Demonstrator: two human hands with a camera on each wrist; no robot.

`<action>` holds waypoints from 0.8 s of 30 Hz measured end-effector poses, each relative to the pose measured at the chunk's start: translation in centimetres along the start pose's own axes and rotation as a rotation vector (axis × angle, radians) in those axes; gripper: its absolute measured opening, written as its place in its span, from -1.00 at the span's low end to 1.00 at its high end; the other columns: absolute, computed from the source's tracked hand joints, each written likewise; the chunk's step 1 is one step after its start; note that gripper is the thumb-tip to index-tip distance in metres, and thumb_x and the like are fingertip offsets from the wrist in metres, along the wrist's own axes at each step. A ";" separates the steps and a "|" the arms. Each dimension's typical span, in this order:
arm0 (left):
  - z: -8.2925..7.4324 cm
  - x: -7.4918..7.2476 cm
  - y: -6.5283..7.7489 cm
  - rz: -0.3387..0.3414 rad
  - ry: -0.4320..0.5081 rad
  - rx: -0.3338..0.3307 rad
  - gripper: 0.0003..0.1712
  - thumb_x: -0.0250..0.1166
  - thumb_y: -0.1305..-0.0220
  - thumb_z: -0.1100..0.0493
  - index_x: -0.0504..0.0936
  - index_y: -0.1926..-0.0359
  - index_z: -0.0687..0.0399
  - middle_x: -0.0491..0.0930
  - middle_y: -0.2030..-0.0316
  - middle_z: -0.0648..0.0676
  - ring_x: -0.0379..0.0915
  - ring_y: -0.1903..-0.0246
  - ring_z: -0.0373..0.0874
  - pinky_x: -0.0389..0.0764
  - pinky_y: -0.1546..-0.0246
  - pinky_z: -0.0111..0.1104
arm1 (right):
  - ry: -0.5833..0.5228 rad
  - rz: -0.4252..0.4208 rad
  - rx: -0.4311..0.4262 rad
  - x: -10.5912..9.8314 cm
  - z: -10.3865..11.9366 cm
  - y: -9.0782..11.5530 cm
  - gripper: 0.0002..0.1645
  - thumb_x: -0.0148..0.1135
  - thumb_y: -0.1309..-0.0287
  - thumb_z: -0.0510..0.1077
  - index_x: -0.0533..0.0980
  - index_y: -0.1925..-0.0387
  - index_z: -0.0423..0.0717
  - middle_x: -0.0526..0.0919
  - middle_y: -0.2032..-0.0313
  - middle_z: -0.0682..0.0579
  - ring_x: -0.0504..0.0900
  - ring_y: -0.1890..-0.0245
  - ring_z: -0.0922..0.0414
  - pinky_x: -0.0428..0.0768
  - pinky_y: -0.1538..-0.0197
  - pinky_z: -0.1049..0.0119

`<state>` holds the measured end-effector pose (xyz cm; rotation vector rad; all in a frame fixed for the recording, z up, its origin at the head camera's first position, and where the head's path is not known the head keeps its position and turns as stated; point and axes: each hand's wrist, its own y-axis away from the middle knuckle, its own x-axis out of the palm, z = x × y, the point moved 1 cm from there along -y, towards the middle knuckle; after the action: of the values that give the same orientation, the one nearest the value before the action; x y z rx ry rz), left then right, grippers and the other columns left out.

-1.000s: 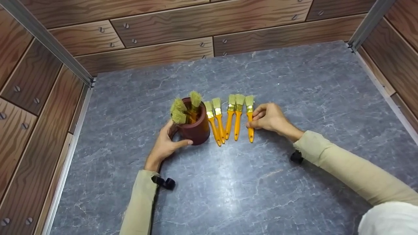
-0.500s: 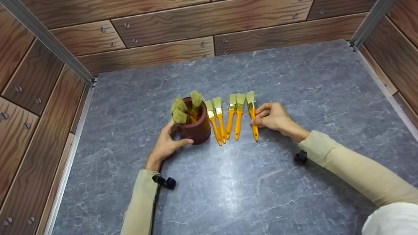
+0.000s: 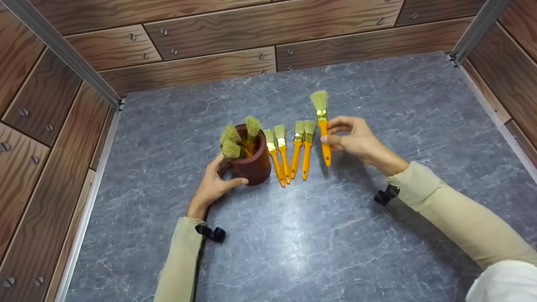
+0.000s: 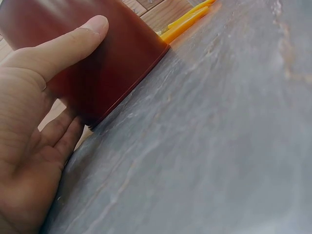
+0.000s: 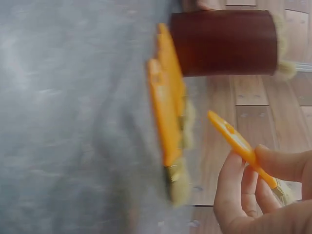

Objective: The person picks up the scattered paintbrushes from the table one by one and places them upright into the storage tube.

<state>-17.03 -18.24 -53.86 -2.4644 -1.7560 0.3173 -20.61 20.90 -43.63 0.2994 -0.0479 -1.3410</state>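
In the head view, my left hand (image 3: 213, 184) holds a dark red cylindrical cup (image 3: 255, 171) from its left side. The thumb (image 4: 80, 41) lies across the cup wall in the left wrist view. Several paintbrushes (image 3: 252, 127) stand in the cup with bristles up. My right hand (image 3: 354, 138) pinches another paintbrush (image 3: 325, 144) by its orange handle between thumb and fingers. That brush is above the table, bristles pointing away; the right wrist view shows its handle (image 5: 233, 138) apart from the others. Between cup and right hand, several paintbrushes (image 3: 307, 161) lie side by side.
The tabletop (image 3: 268, 251) is grey with a marbled pattern. Wood-patterned panels (image 3: 209, 37) stand along the back and both sides, with metal posts (image 3: 472, 35) at the corners. Both sleeves have a black device (image 3: 216, 234) at the wrist.
My right hand has picked the rightmost paintbrush up from the table and moved it upward and away. The left hand and the cup have stayed in place.
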 end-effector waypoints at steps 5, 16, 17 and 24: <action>0.0 0.0 0.0 -0.006 0.002 0.003 0.08 0.68 -0.07 0.36 0.40 -0.58 -0.16 0.55 -0.43 0.03 0.49 -0.42 0.02 0.48 -0.52 -0.14 | -0.043 0.035 -0.049 0.7 2.1 0.3 -0.62 0.44 -0.30 -0.39 0.55 -0.11 -0.32 0.67 0.07 -0.06 0.80 0.21 0.12 0.85 -0.01 0.17; 0.0 0.0 -0.1 -0.006 0.021 -0.003 0.10 0.67 -0.09 0.36 0.37 -0.60 -0.16 0.55 -0.43 0.04 0.48 -0.42 0.03 0.50 -0.51 -0.14 | -0.076 0.111 -0.248 3.0 6.0 0.9 -0.67 0.41 -0.34 -0.38 0.61 -0.10 -0.35 0.77 0.04 -0.15 0.83 0.13 0.07 0.84 -0.06 0.10; 0.0 0.0 -0.1 -0.007 0.021 -0.006 0.10 0.67 -0.09 0.35 0.37 -0.60 -0.17 0.56 -0.43 0.04 0.49 -0.42 0.03 0.50 -0.50 -0.14 | -0.073 0.117 -0.265 3.2 6.3 0.9 -0.68 0.40 -0.35 -0.38 0.61 -0.10 -0.35 0.78 0.05 -0.13 0.84 0.13 0.06 0.84 -0.07 0.11; 0.0 0.0 0.1 -0.022 0.036 -0.018 0.07 0.68 -0.06 0.38 0.42 -0.56 -0.12 0.59 -0.39 0.07 0.51 -0.40 0.03 0.50 -0.50 -0.12 | -0.075 0.154 -0.348 5.8 8.3 1.2 -0.73 0.38 -0.33 -0.42 0.65 -0.04 -0.28 0.80 0.11 -0.06 0.82 0.14 0.03 0.84 -0.07 0.12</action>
<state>-16.98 -18.24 -53.89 -2.4456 -1.7777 0.2554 -19.84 13.96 -36.17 -0.0487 0.0974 -1.1823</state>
